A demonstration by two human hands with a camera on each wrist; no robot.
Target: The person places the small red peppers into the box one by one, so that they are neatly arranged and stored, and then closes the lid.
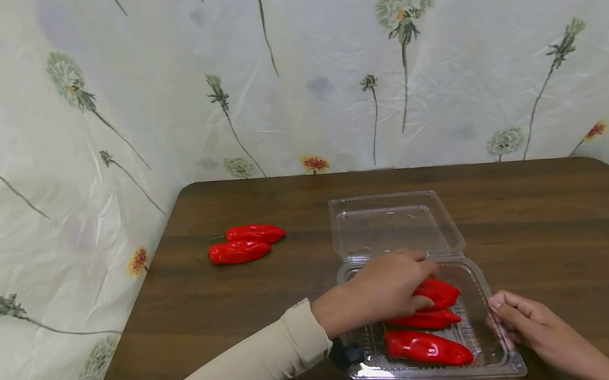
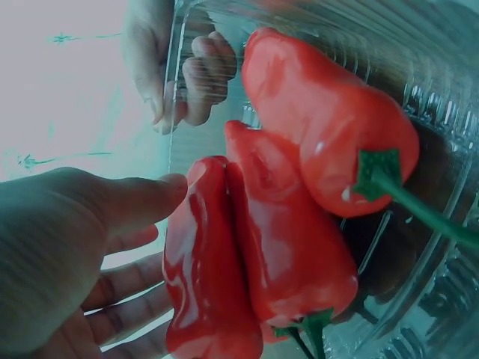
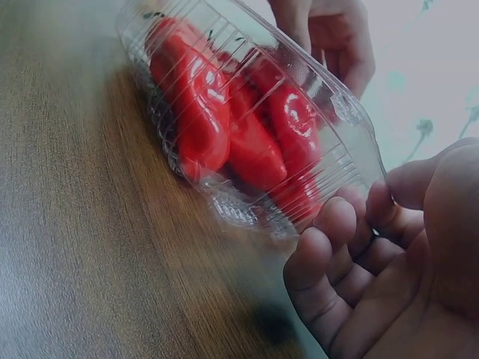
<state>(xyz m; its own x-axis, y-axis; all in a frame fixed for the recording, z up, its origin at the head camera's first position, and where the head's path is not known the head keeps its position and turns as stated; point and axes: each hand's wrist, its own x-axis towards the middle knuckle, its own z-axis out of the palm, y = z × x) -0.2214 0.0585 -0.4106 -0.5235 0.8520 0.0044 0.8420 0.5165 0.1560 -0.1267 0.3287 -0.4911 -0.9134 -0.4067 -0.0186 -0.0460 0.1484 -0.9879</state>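
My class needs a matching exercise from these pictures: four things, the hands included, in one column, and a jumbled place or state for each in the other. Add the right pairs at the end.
Column 1
1. Left hand
2. Right hand
3. Clear lid
4. Pair of red peppers outside the clear container

Column 2
A. Open, at the container's far side in the head view
B. Lying on the brown table, left of the container in the head view
C. Pinching the container's edge
D. At a red pepper inside the container

Right pairs: 1-D, 2-C, 3-A, 4-B
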